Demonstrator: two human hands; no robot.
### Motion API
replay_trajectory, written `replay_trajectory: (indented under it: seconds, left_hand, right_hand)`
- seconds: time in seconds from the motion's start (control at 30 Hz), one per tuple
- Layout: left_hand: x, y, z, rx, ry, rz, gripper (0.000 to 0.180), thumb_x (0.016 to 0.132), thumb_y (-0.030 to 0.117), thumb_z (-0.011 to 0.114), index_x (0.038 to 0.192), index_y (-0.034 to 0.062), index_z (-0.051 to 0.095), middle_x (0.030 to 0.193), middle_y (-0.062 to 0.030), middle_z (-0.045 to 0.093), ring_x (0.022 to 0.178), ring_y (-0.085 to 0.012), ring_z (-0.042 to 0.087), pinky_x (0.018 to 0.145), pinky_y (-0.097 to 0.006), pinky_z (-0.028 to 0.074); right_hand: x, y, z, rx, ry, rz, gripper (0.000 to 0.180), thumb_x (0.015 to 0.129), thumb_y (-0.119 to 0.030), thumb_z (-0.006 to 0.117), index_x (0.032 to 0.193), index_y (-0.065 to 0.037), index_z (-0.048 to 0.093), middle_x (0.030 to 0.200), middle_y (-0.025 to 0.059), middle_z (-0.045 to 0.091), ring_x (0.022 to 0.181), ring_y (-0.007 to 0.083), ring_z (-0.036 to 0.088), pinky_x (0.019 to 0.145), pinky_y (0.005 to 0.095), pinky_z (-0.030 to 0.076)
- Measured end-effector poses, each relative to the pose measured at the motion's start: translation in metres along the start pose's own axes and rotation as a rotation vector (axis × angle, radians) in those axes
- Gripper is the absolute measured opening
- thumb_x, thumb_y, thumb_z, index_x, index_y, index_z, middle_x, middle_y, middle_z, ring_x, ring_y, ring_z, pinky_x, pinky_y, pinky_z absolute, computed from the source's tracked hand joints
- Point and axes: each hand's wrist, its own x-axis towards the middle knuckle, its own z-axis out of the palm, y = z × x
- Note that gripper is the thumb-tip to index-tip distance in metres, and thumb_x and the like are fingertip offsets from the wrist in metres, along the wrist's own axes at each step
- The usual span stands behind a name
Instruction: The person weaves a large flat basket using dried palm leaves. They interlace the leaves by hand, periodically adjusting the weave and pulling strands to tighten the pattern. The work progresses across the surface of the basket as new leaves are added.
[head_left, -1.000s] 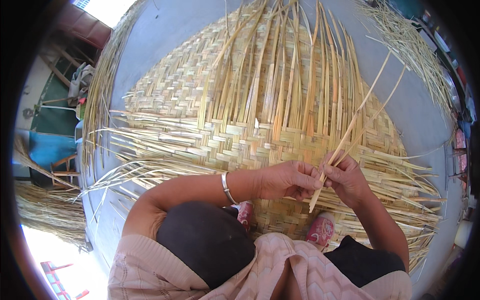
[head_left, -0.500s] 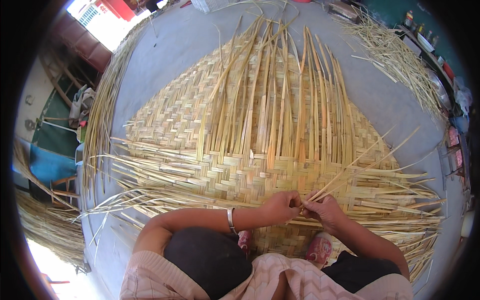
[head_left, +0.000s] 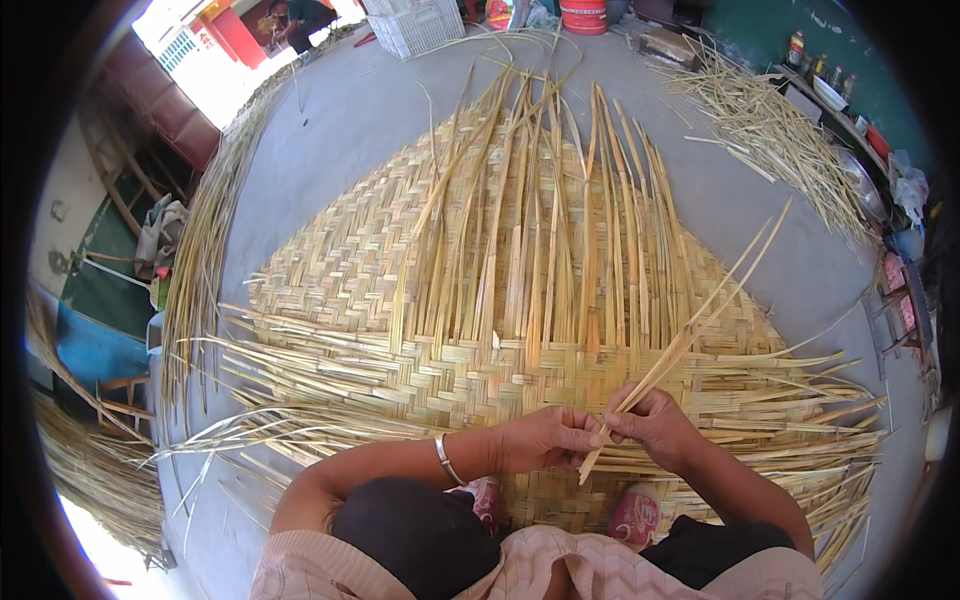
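Note:
My right hand grips a split reed strip. Its lower end pokes out below the fingers, and its upper part forks into two thin ends reaching up and right. Curled closed, with a bracelet on its wrist, my left hand has thumb and fingertips against the strip near that lower end. Beneath both hands spreads a large woven reed mat. Loose unwoven reeds lie lengthwise over its far half. More crosswise reeds stick out at its left and right sides.
Long reeds lie piled along the left, and a heap of reed scraps is at the far right. A white crate and a red bucket stand at the back. My shoes rest on the mat's near part.
The reed strip has swung more upright, its lower end now showing below my hands. My left hand has shifted slightly left and down. The view has tilted up, showing a person far back.

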Motion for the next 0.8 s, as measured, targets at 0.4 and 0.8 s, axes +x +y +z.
replay_trajectory:
  seconds: [0.4, 0.8]
  left_hand:
    - [0.004, -0.003, 0.001, 0.320, 0.164, 0.100, 0.007, 0.092, 0.014, 0.061, 0.093, 0.0109, 0.055, 0.090, 0.0009, 0.064, 0.077, -0.0074, 0.059, 0.064, -0.023, 0.048]
    - [0.007, -0.003, -0.008, -0.086, 0.059, 0.067, 0.014, 0.096, 0.022, 0.057, 0.096, 0.0081, 0.058, 0.084, -0.0037, 0.065, 0.072, -0.0122, 0.062, 0.066, -0.025, 0.051]
  right_hand:
    - [0.004, 0.019, 0.005, -0.076, 0.119, 0.098, 0.021, 0.089, -0.019, 0.066, 0.100, -0.001, 0.059, 0.084, 0.0028, 0.062, 0.071, 0.0088, 0.057, 0.063, 0.0225, 0.047]
    - [0.004, 0.022, -0.002, 0.376, 0.041, 0.129, 0.017, 0.091, -0.016, 0.065, 0.102, -0.005, 0.059, 0.083, 0.0021, 0.062, 0.068, 0.0087, 0.060, 0.063, 0.0211, 0.050]
